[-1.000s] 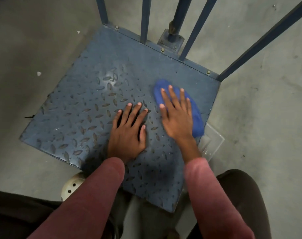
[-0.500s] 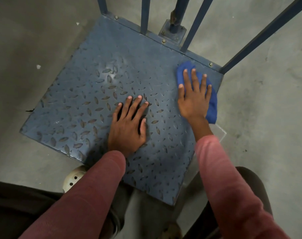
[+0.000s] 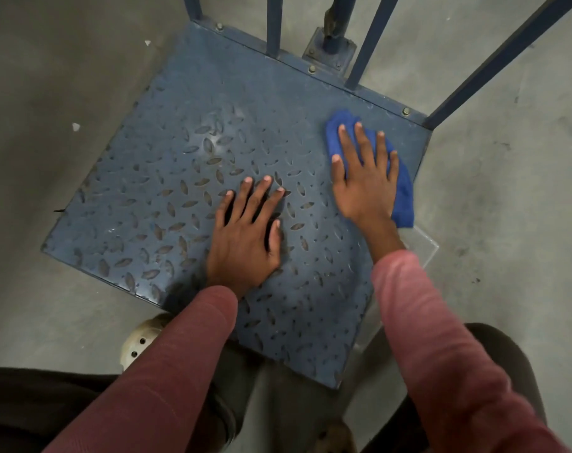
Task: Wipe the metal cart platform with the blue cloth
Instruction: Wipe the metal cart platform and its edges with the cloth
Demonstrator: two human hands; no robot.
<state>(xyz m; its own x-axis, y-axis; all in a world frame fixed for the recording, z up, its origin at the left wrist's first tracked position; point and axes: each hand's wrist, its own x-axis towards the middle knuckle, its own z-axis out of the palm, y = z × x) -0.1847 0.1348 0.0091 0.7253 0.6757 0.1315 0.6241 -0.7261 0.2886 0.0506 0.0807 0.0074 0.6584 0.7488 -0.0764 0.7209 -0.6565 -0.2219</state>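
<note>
Warehouse or workshop setting: bare concrete floor [image 3: 507,223], blue steel tread-plate cart platform [image 3: 186,178], bolted upright bars [image 3: 373,37].

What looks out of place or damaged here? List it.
A clear plastic piece sticks out from under the platform's right edge, below the blue cloth. White scraps dot the floor to the left. The platform's paint looks worn around its raised bumps.

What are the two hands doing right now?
Left hand: open, flat on the platform, holding nothing.
Right hand: open, pressing the blue cloth flat.
</note>
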